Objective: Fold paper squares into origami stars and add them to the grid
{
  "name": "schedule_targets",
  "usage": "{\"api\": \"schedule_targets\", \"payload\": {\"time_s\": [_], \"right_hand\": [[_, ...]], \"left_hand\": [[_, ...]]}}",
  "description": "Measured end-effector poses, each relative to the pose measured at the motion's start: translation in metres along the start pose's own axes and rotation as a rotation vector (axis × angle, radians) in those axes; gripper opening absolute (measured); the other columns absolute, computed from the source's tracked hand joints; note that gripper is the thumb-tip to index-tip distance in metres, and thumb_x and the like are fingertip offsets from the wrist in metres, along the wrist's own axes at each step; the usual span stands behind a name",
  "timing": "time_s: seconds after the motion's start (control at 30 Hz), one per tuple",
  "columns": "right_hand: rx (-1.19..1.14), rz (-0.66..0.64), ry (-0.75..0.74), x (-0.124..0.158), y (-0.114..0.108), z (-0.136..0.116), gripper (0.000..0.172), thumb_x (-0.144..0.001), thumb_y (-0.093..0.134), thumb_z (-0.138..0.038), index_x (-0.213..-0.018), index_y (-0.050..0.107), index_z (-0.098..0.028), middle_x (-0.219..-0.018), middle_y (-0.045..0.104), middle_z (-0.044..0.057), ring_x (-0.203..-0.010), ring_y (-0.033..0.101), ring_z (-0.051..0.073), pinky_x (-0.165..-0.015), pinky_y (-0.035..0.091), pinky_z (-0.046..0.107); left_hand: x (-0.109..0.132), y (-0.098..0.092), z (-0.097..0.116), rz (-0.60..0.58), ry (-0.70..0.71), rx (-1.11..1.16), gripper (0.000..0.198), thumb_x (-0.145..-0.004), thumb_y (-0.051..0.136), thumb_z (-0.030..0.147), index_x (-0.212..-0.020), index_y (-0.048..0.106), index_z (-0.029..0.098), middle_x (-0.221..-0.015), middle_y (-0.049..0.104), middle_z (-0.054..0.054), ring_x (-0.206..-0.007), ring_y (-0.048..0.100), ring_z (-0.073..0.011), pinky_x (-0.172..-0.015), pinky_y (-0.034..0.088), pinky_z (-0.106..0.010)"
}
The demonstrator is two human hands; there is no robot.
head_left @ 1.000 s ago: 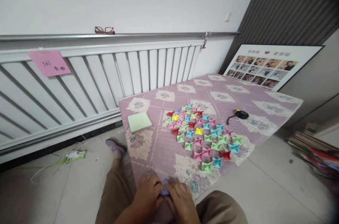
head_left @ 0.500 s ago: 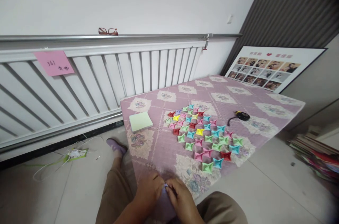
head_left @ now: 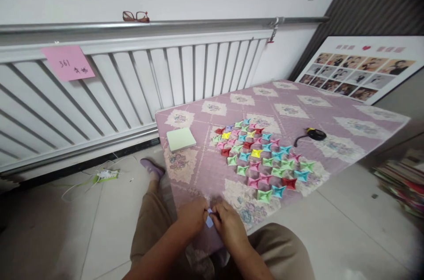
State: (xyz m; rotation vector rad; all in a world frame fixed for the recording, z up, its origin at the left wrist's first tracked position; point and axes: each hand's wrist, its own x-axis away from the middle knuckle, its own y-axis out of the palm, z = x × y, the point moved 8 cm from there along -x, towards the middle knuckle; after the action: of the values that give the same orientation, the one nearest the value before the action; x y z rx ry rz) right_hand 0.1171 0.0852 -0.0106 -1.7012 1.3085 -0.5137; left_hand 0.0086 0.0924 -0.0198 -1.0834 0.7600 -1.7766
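Close together at the near edge of the table, my left hand (head_left: 194, 215) and my right hand (head_left: 228, 221) both pinch a small piece of pale purple paper (head_left: 210, 220). Fingers cover much of the paper, so its folds are hard to make out. Beyond my hands, several folded paper stars (head_left: 256, 153) in green, pink, blue, red and yellow lie in loose rows on the tablecloth. A square pad of pale green paper (head_left: 180, 138) rests at the table's left side.
A floral purple tablecloth (head_left: 195, 174) covers the table. Toward the right lies a black coiled cable or tape (head_left: 316, 134). A white radiator (head_left: 192, 72) runs along the wall, with glasses (head_left: 135, 16) on its pipe. A photo board (head_left: 357, 68) leans at the back right.
My head view has tilted down slightly, so the scene sits higher and further right. More of the purple paper shows between my hands, which still hold it.
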Motion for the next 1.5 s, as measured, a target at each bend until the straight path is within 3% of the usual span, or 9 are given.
{"api": "schedule_targets", "payload": {"time_s": [0.3, 0.53, 0.7, 0.97, 1.07, 1.33, 1.5], "right_hand": [[0.046, -0.139, -0.182, 0.005, 0.000, -0.006, 0.017, -0.079, 0.063, -0.015, -0.091, 0.066, -0.026, -0.091, 0.065, 0.001, -0.088, 0.058, 0.018, -0.078, 0.040, 0.030], [0.081, -0.148, -0.195, 0.007, -0.001, -0.005, 0.026, -0.076, 0.067, -0.015, -0.099, 0.067, -0.028, -0.096, 0.067, 0.000, -0.091, 0.059, 0.019, -0.081, 0.041, 0.032], [0.109, -0.096, -0.241, 0.012, 0.001, -0.004, 0.024, -0.082, 0.064, -0.021, -0.104, 0.066, -0.027, -0.098, 0.068, 0.002, -0.091, 0.060, 0.019, -0.081, 0.040, 0.033], [0.111, -0.089, -0.230, 0.016, 0.001, -0.003, 0.029, -0.080, 0.066, -0.022, -0.109, 0.064, -0.027, -0.100, 0.067, 0.003, -0.091, 0.059, 0.020, -0.083, 0.041, 0.034], [0.114, -0.070, -0.239, 0.018, 0.000, -0.005, 0.031, -0.081, 0.065, -0.022, -0.112, 0.062, -0.026, -0.102, 0.066, 0.004, -0.094, 0.058, 0.020, -0.084, 0.042, 0.034], [0.207, -0.024, -0.222, 0.023, 0.012, -0.001, 0.008, -0.083, 0.062, -0.022, -0.091, 0.065, -0.023, -0.098, 0.066, 0.003, -0.090, 0.056, 0.021, -0.084, 0.041, 0.035], [0.186, 0.012, -0.234, 0.027, 0.015, 0.003, 0.011, -0.089, 0.055, -0.023, -0.093, 0.065, -0.025, -0.098, 0.066, 0.003, -0.090, 0.056, 0.020, -0.084, 0.039, 0.035]], "left_hand": [[0.001, -0.001, 0.001, 0.025, 0.044, -0.103, 0.017, -0.085, 0.049, 0.019, -0.099, 0.058, 0.015, -0.096, 0.064, -0.009, -0.086, 0.059, -0.0231, -0.072, 0.044, -0.033], [0.014, 0.008, 0.004, 0.052, 0.268, -0.116, 0.014, -0.091, 0.047, 0.022, -0.095, 0.060, 0.019, -0.104, 0.059, -0.005, -0.097, 0.053, -0.0193, -0.081, 0.042, -0.031], [0.025, 0.012, 0.005, 0.179, 0.418, -0.183, 0.014, -0.089, 0.054, 0.029, -0.098, 0.060, 0.019, -0.101, 0.058, -0.005, -0.094, 0.050, -0.0200, -0.082, 0.041, -0.033], [0.030, 0.025, 0.002, 0.347, 0.479, -0.288, 0.017, -0.095, 0.046, 0.024, -0.091, 0.062, 0.021, -0.092, 0.059, -0.004, -0.087, 0.050, -0.0196, -0.078, 0.039, -0.034], [0.031, 0.025, 0.001, 0.362, 0.477, -0.290, 0.016, -0.094, 0.047, 0.024, -0.091, 0.063, 0.022, -0.090, 0.059, -0.004, -0.087, 0.050, -0.0194, -0.077, 0.039, -0.033], [0.030, 0.021, 0.001, 0.369, 0.442, -0.240, 0.018, -0.094, 0.047, 0.023, -0.085, 0.062, 0.022, -0.090, 0.061, -0.002, -0.084, 0.050, -0.0187, -0.076, 0.039, -0.033], [0.030, 0.021, -0.001, 0.377, 0.442, -0.183, 0.016, -0.093, 0.048, 0.021, -0.084, 0.062, 0.020, -0.091, 0.061, -0.002, -0.086, 0.051, -0.0181, -0.080, 0.039, -0.034]]}}
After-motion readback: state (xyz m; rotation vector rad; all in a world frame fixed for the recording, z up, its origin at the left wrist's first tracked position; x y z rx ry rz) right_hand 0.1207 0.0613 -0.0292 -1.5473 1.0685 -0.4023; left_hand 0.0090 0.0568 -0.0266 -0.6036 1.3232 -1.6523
